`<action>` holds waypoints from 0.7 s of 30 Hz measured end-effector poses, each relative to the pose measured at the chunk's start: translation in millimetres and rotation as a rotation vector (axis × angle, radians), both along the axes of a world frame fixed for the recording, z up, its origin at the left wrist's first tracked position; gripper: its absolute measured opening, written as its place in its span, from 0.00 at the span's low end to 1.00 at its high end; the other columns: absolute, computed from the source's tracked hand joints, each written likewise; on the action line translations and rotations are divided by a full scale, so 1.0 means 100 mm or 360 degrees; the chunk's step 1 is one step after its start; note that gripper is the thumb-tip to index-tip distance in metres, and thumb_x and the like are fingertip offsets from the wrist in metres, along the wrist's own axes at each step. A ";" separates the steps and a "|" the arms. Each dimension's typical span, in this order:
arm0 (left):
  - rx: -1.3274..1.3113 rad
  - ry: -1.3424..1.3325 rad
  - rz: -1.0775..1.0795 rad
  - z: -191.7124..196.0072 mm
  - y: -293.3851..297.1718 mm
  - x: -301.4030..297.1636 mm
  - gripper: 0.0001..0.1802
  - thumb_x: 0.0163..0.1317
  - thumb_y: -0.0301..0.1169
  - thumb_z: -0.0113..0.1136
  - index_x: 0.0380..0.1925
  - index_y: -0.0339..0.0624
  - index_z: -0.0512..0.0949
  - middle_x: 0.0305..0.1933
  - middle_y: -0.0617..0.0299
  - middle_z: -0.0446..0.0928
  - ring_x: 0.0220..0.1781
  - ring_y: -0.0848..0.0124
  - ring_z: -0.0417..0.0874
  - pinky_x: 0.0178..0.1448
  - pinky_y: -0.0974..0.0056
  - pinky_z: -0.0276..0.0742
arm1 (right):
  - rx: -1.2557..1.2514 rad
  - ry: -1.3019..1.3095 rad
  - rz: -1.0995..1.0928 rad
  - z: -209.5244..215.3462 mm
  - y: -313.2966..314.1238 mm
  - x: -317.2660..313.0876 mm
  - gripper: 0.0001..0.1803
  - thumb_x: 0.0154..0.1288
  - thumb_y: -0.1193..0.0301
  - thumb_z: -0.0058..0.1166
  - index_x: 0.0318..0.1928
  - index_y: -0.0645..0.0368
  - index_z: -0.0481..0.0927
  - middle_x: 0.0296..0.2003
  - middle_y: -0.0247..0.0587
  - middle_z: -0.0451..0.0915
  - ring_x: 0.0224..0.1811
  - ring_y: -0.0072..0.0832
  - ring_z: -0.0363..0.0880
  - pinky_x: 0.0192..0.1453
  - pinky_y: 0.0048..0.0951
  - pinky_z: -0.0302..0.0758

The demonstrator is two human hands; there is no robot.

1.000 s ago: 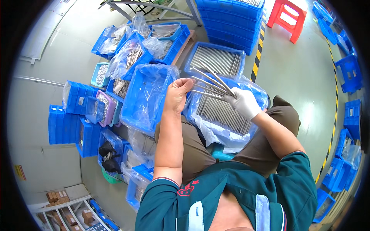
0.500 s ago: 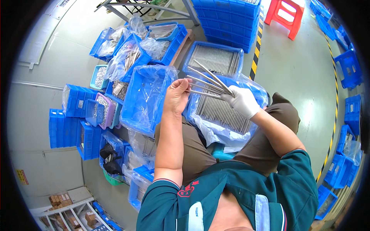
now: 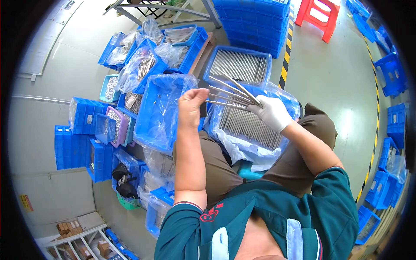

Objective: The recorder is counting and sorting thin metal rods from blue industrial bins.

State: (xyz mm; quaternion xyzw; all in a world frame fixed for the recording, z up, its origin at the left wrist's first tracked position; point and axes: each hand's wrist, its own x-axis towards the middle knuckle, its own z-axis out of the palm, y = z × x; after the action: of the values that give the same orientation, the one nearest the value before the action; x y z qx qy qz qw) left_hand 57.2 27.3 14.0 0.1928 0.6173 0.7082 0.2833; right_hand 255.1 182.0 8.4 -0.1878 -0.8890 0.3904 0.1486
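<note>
My right hand [image 3: 273,113], in a white glove, is closed around one end of several slim silvery metal rods [image 3: 236,93], which fan out to the left. Bare, my left hand [image 3: 191,104] is raised by the rods' far ends, with its thumb and fingertips pressed together. Whether a small thing sits in that pinch, or a rod end touches it, I cannot make out. Below the held rods, a lined blue crate [image 3: 294,108] holds rows of similar metal rods [image 3: 251,128] between my knees.
Left of my legs stands a blue crate lined with clear plastic [image 3: 160,115]. Beyond the rods is another rod-filled crate [image 3: 240,65], with stacked blue crates [image 3: 251,28] behind. Small bins of metal parts [image 3: 117,125] stand at left, a red stool [image 3: 318,17] at far right.
My left hand has moved a little left, away from the rod ends, and its fingers have drawn together. The gloved right hand still holds the fanned rods in nearly the same place.
</note>
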 end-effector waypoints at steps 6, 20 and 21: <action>0.0175 -0.0315 -0.0152 -0.06 -0.01 -0.04 0.08 0.54 0.29 0.65 0.32 0.37 0.80 0.31 0.63 0.80 0.30 0.79 0.75 0.39 0.75 0.69 | -0.0083 -0.0130 0.0093 0.01 -0.03 0.02 0.12 0.60 0.64 0.55 0.34 0.61 0.77 0.24 0.50 0.75 0.26 0.42 0.76 0.32 0.33 0.70; 0.0100 -0.0181 -0.0268 -0.01 -0.06 -0.04 0.07 0.53 0.25 0.65 0.31 0.36 0.79 0.32 0.60 0.80 0.32 0.76 0.77 0.42 0.73 0.73 | 0.0039 -0.0138 0.0082 0.05 -0.06 0.06 0.10 0.59 0.65 0.55 0.34 0.59 0.78 0.23 0.50 0.75 0.26 0.42 0.76 0.31 0.34 0.71; 0.0099 -0.0182 -0.0270 -0.01 -0.06 -0.03 0.07 0.53 0.25 0.65 0.31 0.36 0.79 0.32 0.60 0.80 0.32 0.76 0.77 0.42 0.73 0.73 | 0.0056 -0.0127 0.0086 0.06 -0.05 0.06 0.10 0.59 0.64 0.55 0.34 0.59 0.78 0.23 0.49 0.75 0.26 0.42 0.76 0.31 0.34 0.71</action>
State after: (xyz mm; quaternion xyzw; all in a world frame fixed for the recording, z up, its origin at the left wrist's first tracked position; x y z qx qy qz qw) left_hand 54.6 21.5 13.5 0.2123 0.5593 0.7103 0.3709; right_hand 261.3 176.7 14.3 -0.1765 -0.9057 0.3707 0.1057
